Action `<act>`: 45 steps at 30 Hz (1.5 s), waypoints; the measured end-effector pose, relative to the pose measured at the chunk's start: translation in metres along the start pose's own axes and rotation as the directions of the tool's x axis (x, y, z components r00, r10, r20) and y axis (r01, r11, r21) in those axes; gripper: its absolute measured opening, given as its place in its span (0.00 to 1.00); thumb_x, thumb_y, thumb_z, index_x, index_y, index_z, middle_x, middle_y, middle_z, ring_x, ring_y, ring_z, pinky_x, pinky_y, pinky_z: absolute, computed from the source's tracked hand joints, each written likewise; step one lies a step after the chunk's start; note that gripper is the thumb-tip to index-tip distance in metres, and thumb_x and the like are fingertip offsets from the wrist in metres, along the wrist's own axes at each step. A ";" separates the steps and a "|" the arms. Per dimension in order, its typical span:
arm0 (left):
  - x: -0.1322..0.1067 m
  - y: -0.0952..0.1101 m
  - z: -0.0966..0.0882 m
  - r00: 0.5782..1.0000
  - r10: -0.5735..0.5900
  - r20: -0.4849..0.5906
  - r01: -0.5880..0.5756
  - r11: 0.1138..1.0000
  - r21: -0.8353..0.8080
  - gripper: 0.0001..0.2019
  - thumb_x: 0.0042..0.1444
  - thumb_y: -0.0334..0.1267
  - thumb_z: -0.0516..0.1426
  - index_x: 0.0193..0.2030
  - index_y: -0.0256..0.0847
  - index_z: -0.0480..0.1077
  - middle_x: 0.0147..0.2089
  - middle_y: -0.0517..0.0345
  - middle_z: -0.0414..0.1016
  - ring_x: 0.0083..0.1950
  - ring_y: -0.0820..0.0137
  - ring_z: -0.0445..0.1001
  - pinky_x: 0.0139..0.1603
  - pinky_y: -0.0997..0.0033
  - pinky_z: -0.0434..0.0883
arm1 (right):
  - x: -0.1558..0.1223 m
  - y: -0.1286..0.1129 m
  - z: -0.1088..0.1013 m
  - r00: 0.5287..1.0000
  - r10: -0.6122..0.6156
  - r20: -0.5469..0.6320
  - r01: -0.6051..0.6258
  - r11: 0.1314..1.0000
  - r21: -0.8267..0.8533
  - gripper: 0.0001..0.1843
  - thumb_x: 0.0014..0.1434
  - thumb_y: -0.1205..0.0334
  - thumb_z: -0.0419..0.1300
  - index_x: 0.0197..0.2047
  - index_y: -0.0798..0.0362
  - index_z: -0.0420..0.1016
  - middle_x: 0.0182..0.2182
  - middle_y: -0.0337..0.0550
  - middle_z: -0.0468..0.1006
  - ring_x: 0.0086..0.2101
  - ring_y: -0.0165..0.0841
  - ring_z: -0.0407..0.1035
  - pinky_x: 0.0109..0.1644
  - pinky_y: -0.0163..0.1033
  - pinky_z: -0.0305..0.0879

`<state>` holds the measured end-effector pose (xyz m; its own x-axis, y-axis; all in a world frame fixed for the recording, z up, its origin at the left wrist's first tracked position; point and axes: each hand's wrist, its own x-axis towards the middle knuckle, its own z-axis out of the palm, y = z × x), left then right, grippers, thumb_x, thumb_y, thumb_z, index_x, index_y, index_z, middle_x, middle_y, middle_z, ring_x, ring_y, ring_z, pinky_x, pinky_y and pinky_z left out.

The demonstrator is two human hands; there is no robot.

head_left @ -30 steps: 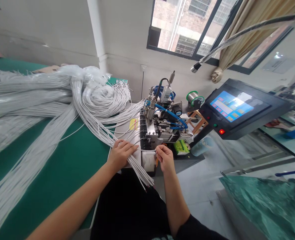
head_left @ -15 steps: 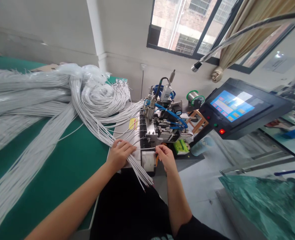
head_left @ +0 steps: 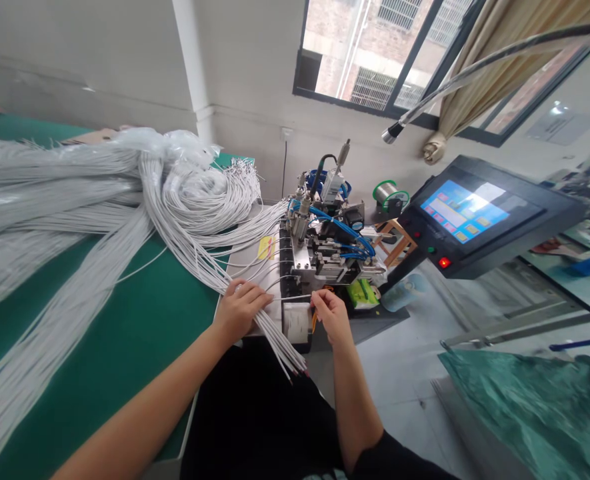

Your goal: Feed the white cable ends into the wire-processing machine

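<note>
Green-topped desk (head_left: 139,333) at nine o'clock from the two hands, with a broad spread of white cables (head_left: 115,257) over it, reaching up toward ten. Looks heavy as one mass and apt to tangle if dragged. At one o'clock, close by, a metal machine (head_left: 325,240); at two o'clock, well apart, a dark control panel (head_left: 479,217).

Beneath the left hand (head_left: 245,310), a cable bundle (head_left: 277,340), gripped by curled fingers. Sweeps in from eleven o'clock and runs out toward five, with free ends over dark clothing (head_left: 259,413). Seems soft but springy, and smooth enough to slide strand against strand; best held in a wide, gentle wrap, a little back from the ends.

Smallest of all, a single cable (head_left: 295,297), stretched nearly level from the left hand toward three o'clock. Pinched there by the right hand (head_left: 331,313), thumb and fingertips clamped on it. Probably weighs very little and bends readily; best taken just behind the tip, to avoid crushing or kinking. No clear view of that tip behind the fingers.
</note>
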<state>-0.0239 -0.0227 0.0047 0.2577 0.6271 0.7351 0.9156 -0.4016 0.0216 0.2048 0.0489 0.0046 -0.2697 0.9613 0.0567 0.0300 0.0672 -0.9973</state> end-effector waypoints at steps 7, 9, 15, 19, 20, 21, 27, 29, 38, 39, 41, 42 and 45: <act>-0.003 -0.002 0.001 0.999 0.013 0.041 -0.013 1.000 -0.006 0.08 0.61 0.31 0.54 0.41 0.44 0.74 0.38 0.59 0.79 0.42 0.68 0.73 0.53 0.60 0.62 | 0.002 0.005 -0.001 0.999 -0.035 -0.031 0.032 0.996 -0.082 0.17 0.57 0.47 0.60 0.30 0.54 0.71 0.24 0.37 0.70 0.20 0.25 0.56 0.22 0.31 0.52; -0.003 -0.003 0.001 0.999 0.019 0.039 -0.018 1.000 -0.011 0.08 0.61 0.31 0.54 0.41 0.44 0.74 0.38 0.59 0.79 0.42 0.68 0.72 0.53 0.60 0.62 | 0.002 0.006 -0.001 0.998 -0.041 -0.041 0.036 0.994 -0.101 0.16 0.56 0.48 0.60 0.31 0.53 0.72 0.24 0.38 0.70 0.21 0.26 0.58 0.23 0.31 0.54; -0.002 -0.003 0.001 0.999 0.026 0.046 -0.025 0.999 -0.021 0.08 0.61 0.31 0.54 0.41 0.44 0.74 0.37 0.59 0.78 0.42 0.68 0.72 0.54 0.60 0.61 | 0.001 0.004 -0.002 0.993 -0.082 -0.083 0.066 0.982 -0.178 0.14 0.55 0.50 0.62 0.31 0.54 0.73 0.25 0.39 0.72 0.25 0.29 0.63 0.29 0.33 0.60; -0.001 -0.002 0.001 0.998 0.035 0.051 -0.034 0.999 -0.022 0.08 0.61 0.31 0.54 0.41 0.44 0.74 0.37 0.59 0.78 0.42 0.68 0.73 0.54 0.60 0.61 | 0.001 0.004 -0.003 0.996 -0.063 -0.062 0.055 0.990 -0.130 0.15 0.55 0.48 0.62 0.32 0.53 0.73 0.24 0.37 0.71 0.21 0.26 0.59 0.24 0.32 0.56; -0.001 -0.002 0.000 0.998 0.037 0.050 -0.036 0.999 -0.022 0.08 0.61 0.32 0.54 0.41 0.44 0.74 0.37 0.59 0.78 0.41 0.68 0.73 0.53 0.60 0.61 | 0.001 0.004 -0.003 0.997 -0.056 -0.054 0.050 0.993 -0.104 0.16 0.55 0.48 0.62 0.32 0.53 0.73 0.24 0.37 0.71 0.20 0.26 0.58 0.23 0.32 0.54; -0.001 -0.002 0.000 0.998 0.039 0.049 -0.038 0.999 -0.021 0.08 0.61 0.32 0.54 0.41 0.44 0.74 0.36 0.59 0.78 0.41 0.68 0.73 0.53 0.60 0.62 | 0.001 0.004 -0.003 0.998 -0.048 -0.047 0.044 0.996 -0.075 0.16 0.55 0.48 0.62 0.32 0.53 0.73 0.24 0.36 0.70 0.19 0.25 0.56 0.22 0.32 0.52; -0.001 -0.003 0.002 0.997 0.056 0.055 -0.055 0.998 -0.022 0.08 0.60 0.31 0.54 0.40 0.44 0.74 0.35 0.59 0.78 0.41 0.68 0.72 0.53 0.60 0.62 | 0.002 0.002 -0.001 1.000 -0.009 -0.009 0.009 0.998 0.070 0.17 0.52 0.47 0.64 0.30 0.53 0.71 0.22 0.35 0.68 0.18 0.23 0.52 0.19 0.31 0.47; -0.002 -0.004 0.003 0.996 0.063 0.059 -0.061 0.998 -0.025 0.09 0.60 0.30 0.54 0.40 0.44 0.74 0.35 0.59 0.78 0.41 0.68 0.73 0.53 0.60 0.62 | 0.001 0.000 0.000 1.000 -0.004 0.005 0.004 0.996 0.086 0.17 0.52 0.47 0.64 0.30 0.53 0.71 0.22 0.35 0.68 0.18 0.23 0.52 0.19 0.31 0.45; 0.000 -0.004 0.003 0.994 0.090 0.066 -0.089 0.996 -0.015 0.09 0.60 0.30 0.53 0.39 0.44 0.74 0.33 0.59 0.77 0.40 0.69 0.72 0.52 0.61 0.61 | -0.003 -0.008 0.008 0.998 -0.035 0.058 0.026 0.988 0.149 0.16 0.54 0.48 0.64 0.29 0.53 0.70 0.22 0.35 0.67 0.18 0.23 0.51 0.20 0.32 0.46; 0.000 -0.004 0.003 0.993 0.090 0.073 -0.090 0.996 -0.014 0.09 0.60 0.30 0.53 0.39 0.44 0.74 0.33 0.59 0.77 0.40 0.69 0.72 0.52 0.61 0.61 | -0.002 -0.008 0.008 0.998 -0.039 0.055 0.030 0.988 0.151 0.16 0.54 0.48 0.64 0.29 0.53 0.70 0.22 0.35 0.67 0.18 0.23 0.52 0.20 0.32 0.47; 0.000 -0.004 0.003 0.992 0.090 0.084 -0.089 0.996 -0.016 0.09 0.60 0.30 0.53 0.39 0.44 0.74 0.34 0.59 0.77 0.40 0.69 0.72 0.52 0.60 0.61 | -0.002 -0.007 0.008 0.998 -0.038 0.044 0.031 0.988 0.149 0.16 0.54 0.49 0.63 0.30 0.53 0.70 0.21 0.35 0.67 0.18 0.23 0.52 0.20 0.32 0.46; 0.000 -0.004 0.003 0.992 0.088 0.089 -0.087 0.996 -0.019 0.09 0.60 0.30 0.53 0.40 0.44 0.74 0.34 0.59 0.77 0.40 0.69 0.72 0.53 0.60 0.61 | -0.001 -0.006 0.007 0.999 -0.036 0.038 0.031 0.990 0.141 0.15 0.55 0.49 0.63 0.30 0.53 0.70 0.21 0.35 0.67 0.18 0.23 0.51 0.20 0.32 0.47; -0.001 -0.004 0.003 0.992 0.086 0.092 -0.084 0.996 -0.028 0.09 0.60 0.31 0.53 0.41 0.44 0.74 0.34 0.59 0.77 0.39 0.70 0.72 0.53 0.60 0.61 | 0.000 -0.001 0.005 0.999 -0.032 0.015 0.031 0.995 0.098 0.16 0.55 0.48 0.62 0.29 0.53 0.69 0.20 0.34 0.67 0.18 0.23 0.52 0.20 0.31 0.48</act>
<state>-0.0270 -0.0198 0.0021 0.3630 0.6487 0.6689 0.8818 -0.4712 -0.0215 0.2002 0.0481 0.0057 -0.2850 0.9545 0.0882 -0.0725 0.0703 -0.9949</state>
